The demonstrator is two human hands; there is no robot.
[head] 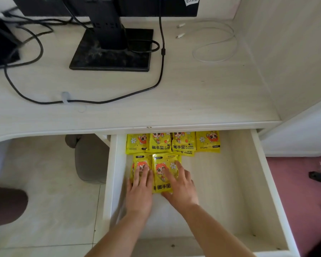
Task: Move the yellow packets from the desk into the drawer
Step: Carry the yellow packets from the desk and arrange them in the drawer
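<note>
I see left hand and right hand, fingers straight and flat, pressing two yellow packets down, I judge to seat them level in the drawer before the back row.

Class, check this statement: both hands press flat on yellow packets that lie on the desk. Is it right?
Not quite. The head view shows the left hand and right hand pressing flat on yellow packets that lie in the open drawer, not on the desk.
</note>
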